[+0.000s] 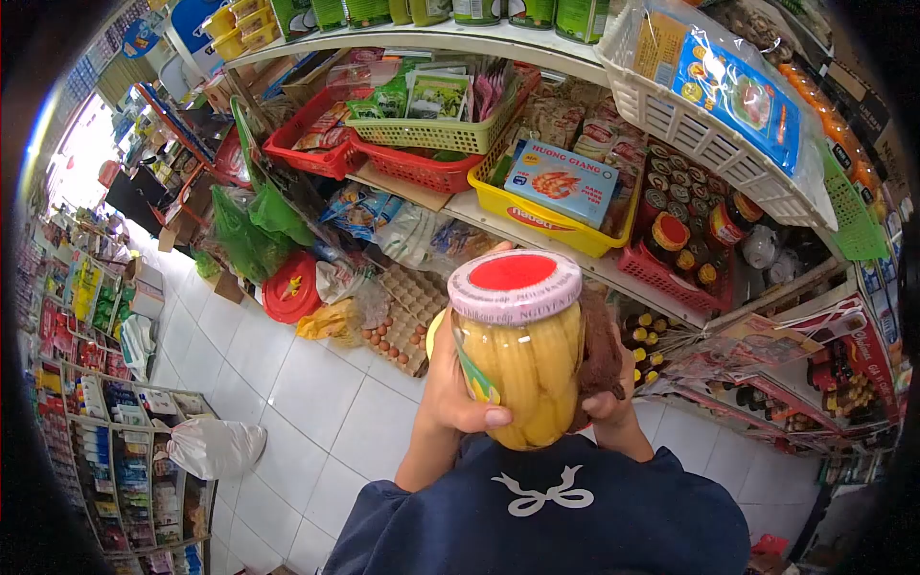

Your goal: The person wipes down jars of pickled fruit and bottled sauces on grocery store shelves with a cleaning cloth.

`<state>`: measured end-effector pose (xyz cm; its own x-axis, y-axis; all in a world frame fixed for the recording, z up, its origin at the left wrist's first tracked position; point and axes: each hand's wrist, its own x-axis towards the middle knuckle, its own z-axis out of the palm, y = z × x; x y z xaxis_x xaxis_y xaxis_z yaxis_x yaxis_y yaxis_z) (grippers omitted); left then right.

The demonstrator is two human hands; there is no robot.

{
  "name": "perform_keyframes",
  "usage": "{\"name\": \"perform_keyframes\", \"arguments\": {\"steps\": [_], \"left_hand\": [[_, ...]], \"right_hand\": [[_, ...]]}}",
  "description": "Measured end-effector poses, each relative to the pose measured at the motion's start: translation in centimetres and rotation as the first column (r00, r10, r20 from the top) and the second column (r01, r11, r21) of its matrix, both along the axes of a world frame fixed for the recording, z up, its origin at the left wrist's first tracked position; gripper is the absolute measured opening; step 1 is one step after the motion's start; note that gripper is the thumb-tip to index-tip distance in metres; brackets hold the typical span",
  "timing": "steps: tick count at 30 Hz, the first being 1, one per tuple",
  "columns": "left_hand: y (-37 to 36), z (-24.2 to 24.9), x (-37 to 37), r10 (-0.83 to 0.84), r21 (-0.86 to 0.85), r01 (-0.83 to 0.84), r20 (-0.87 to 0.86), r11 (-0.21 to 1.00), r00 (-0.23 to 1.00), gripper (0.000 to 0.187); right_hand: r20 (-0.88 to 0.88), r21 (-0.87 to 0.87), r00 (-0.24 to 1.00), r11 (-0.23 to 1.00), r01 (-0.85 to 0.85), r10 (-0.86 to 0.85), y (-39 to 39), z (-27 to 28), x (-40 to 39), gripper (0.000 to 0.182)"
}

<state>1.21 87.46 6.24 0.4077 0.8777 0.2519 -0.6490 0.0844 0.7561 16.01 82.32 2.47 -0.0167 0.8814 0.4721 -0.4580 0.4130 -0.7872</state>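
Facing a stocked shelf [422, 35], we hold a glass jar [529, 379] up before us, a brown cloth [601, 353] against its right side; our left fingers [484, 416] clasp the jar's left side, our right fingers [604, 406] pinch the cloth.

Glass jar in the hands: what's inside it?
Long yellow pieces stand packed in the jar. The lid hides the top, the left hand covers part of one side, and the far side cannot be seen.

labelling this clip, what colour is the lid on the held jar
The jar lid is pale pink with a red centre; head view shows it best.
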Motion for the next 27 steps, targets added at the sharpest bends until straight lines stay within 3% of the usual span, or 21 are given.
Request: {"name": "perform_keyframes", "arguments": {"steps": [3,7,12,16,22,24,25,27], "left_hand": [[-0.1,0.9,0.4,-0.123,-0.058,0.134,0.164,0.989,0.979,0.113],[0.7,0.2,0.6,-0.321,0.121,0.298,0.388,0.947,0.864,0.113],[0.2,-0.4,0.4,-0.309,0.097,0.300,0.470,0.949,0.826,0.107],[0.0,-0.9,0.2,-0.263,0.072,0.262,0.482,0.962,0.836,0.103],[0.3,-1.3,0.3,-0.185,0.038,0.191,0.487,0.981,0.854,0.096],[0.6,-1.5,0.5,-0.153,0.025,0.162,0.492,0.987,0.857,0.094],[0.8,-1.5,0.5,-0.137,0.019,0.147,0.493,0.989,0.859,0.093],[1.0,-1.7,0.7,-0.098,0.006,0.109,0.491,0.994,0.866,0.091]], "right_hand": [[0.070,0.145,0.997,0.989,0.014,-0.025,0.1,-1.1,0.5,0.074],[0.054,-0.010,0.993,0.995,0.101,-0.100,-0.4,0.1,0.0,0.075],[0.034,-0.164,0.981,0.967,0.192,-0.189,-0.5,0.1,-0.2,0.077],[-0.027,-0.271,0.982,0.947,0.171,-0.185,-0.4,0.1,-0.1,0.081],[-0.224,-0.323,0.974,0.944,-0.070,-0.004,0.1,0.6,0.5,0.038],[0.045,0.052,0.989,0.989,0.139,-0.142,1.0,0.1,0.2,0.017],[0.155,0.259,0.957,0.945,0.199,-0.244,1.4,0.0,0.1,0.007],[0.220,0.241,0.946,0.953,0.183,-0.237,1.2,0.1,0.4,0.009]]}}
